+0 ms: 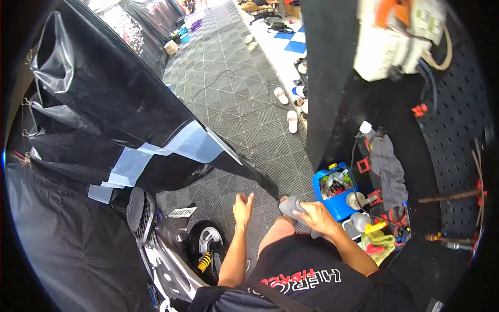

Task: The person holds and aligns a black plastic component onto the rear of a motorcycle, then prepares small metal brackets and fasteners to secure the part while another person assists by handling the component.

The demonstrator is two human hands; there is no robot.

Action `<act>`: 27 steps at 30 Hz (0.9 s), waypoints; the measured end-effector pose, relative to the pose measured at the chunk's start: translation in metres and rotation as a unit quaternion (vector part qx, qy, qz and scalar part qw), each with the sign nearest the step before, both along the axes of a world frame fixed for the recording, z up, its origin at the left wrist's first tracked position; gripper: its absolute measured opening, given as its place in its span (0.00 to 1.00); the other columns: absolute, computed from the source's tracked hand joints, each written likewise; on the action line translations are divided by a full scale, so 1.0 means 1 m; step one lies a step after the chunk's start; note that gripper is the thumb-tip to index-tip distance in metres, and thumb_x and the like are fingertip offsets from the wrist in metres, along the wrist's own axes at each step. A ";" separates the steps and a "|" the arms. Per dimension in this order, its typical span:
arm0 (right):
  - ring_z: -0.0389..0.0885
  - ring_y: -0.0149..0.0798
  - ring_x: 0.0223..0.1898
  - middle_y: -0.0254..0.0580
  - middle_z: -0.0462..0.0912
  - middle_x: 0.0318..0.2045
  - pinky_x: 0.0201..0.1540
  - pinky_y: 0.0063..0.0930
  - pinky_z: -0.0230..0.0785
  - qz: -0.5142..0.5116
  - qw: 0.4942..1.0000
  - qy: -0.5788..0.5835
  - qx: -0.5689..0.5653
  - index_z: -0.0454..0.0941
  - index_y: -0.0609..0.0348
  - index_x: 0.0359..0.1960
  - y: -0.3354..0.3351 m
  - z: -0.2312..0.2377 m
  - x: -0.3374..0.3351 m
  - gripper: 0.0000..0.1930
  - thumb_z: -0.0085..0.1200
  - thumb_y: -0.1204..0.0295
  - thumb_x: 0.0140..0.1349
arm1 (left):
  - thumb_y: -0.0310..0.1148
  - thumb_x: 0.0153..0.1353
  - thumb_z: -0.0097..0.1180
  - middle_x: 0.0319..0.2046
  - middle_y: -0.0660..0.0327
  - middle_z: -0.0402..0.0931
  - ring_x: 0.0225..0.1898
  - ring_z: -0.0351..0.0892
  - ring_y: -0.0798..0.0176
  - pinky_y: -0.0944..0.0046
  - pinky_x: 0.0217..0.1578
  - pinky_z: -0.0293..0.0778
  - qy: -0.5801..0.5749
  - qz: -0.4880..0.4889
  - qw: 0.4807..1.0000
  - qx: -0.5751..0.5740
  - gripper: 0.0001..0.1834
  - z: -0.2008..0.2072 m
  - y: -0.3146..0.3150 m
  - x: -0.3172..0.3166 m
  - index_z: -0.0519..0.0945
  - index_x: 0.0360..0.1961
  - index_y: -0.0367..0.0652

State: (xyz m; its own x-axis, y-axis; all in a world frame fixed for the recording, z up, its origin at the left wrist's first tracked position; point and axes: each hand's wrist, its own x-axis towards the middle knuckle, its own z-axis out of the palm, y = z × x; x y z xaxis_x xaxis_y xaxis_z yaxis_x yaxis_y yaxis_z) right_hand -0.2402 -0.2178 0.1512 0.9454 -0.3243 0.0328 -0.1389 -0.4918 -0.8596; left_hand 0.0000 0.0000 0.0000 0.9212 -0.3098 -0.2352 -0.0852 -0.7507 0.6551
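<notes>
A crumpled grey cloth (pixel 292 206) is bunched in my right hand (pixel 318 218), whose fingers are closed on it. It hangs above the dark tiled floor in front of my legs. My left hand (pixel 242 209) is raised to the left of it, empty, with thumb and fingers apart. Close by on that side stands a scooter (pixel 171 260) with a black rear wheel (pixel 206 238) and a yellow shock spring (pixel 205 262). The palm side of my left hand is only partly visible.
To my right are a blue cut-open container (pixel 340 207) holding small items, a spray bottle with a yellow top (pixel 373 228) and a dark grey cloth (pixel 389 169). Black sheeting (pixel 104 88) hangs at left. Pink slippers (pixel 292 121) lie ahead beside a thin cable on the floor.
</notes>
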 end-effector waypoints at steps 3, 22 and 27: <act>0.82 0.64 0.33 0.60 0.81 0.29 0.33 0.50 0.71 0.004 0.999 -0.039 -0.016 0.75 0.68 0.33 -0.016 0.002 0.078 0.18 0.60 0.62 0.69 | 0.62 0.62 0.61 0.39 0.50 0.87 0.43 0.87 0.45 0.49 0.49 0.78 -0.063 0.006 0.997 0.040 0.37 0.027 -0.048 0.076 0.77 0.54 0.36; 0.69 0.28 0.26 0.31 0.78 0.24 0.31 0.31 0.64 0.725 0.666 0.158 0.081 0.81 0.67 0.32 -0.069 0.090 0.546 0.21 0.66 0.56 0.64 | 0.45 0.71 0.50 0.49 0.50 0.83 0.52 0.84 0.46 0.47 0.49 0.79 -0.122 0.220 0.945 -0.210 0.20 -0.070 -0.145 0.235 0.79 0.55 0.46; 0.81 0.43 0.55 0.54 0.84 0.52 0.61 0.36 0.70 0.730 0.665 0.156 0.022 0.74 0.68 0.63 -0.027 0.076 0.558 0.25 0.60 0.67 0.69 | 0.45 0.69 0.51 0.49 0.51 0.83 0.51 0.84 0.47 0.47 0.48 0.79 -0.107 0.278 0.932 -0.208 0.20 -0.060 -0.198 0.242 0.79 0.55 0.46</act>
